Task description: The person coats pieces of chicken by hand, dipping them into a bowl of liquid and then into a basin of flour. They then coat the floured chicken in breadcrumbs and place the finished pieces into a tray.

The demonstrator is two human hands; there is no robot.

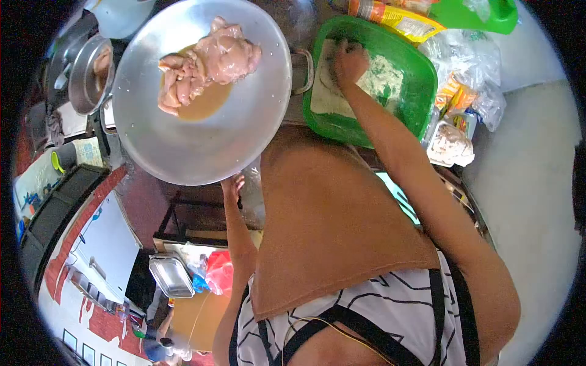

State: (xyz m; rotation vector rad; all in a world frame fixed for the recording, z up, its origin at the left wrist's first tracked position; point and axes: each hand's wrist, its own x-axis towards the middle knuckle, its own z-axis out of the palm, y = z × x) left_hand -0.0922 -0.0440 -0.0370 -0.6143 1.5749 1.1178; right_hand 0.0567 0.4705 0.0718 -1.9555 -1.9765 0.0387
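Green plastic tray, floury; right hand pressed into pale powder.

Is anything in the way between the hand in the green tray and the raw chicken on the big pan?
Nothing much: between the right hand and the raw chicken lie only the wall of the green tray and the side handle of the pan.

A dull, smooth metal pan holds glossy wet chicken; the green tray is shiny plastic.
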